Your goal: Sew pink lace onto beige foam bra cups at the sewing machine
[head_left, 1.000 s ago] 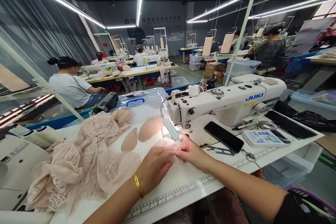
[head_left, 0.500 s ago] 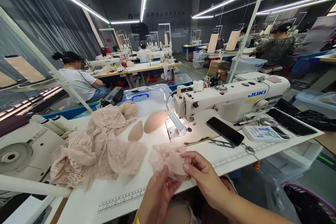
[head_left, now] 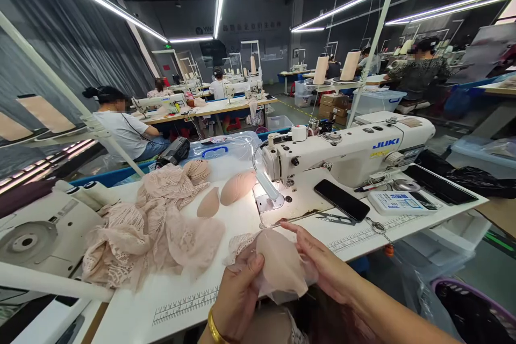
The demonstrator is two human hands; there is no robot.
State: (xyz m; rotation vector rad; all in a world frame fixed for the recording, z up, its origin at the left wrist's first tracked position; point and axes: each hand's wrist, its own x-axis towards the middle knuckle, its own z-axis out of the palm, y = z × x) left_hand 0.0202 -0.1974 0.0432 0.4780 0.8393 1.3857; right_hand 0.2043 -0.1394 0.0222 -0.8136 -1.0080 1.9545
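A beige moulded cup with sheer fabric [head_left: 280, 260] is between my hands at the table's front edge. My left hand [head_left: 242, 290] pinches its left side, thumb on top. My right hand [head_left: 322, 263] lies along its right side, fingers stretched out against the sheer fabric. Pink lace [head_left: 239, 244] shows behind the cup. Two more beige pieces, a small one [head_left: 208, 202] and a larger one [head_left: 237, 188], lie left of the sewing machine's needle area. A pile of pink lace fabric [head_left: 157, 226] covers the table's left part.
The white sewing machine [head_left: 346, 145] stands behind my hands, its lamp lit. A black phone [head_left: 342, 200], thread snips [head_left: 336, 219] and a white box [head_left: 397, 202] lie to the right. Behind is a clear plastic bin [head_left: 226, 148]. People sit at other machines farther off.
The beige cup has come into full view on top of the sheer fabric. My right hand has gone from a pinch to stretched fingers at its side. The camera view has shifted slightly.
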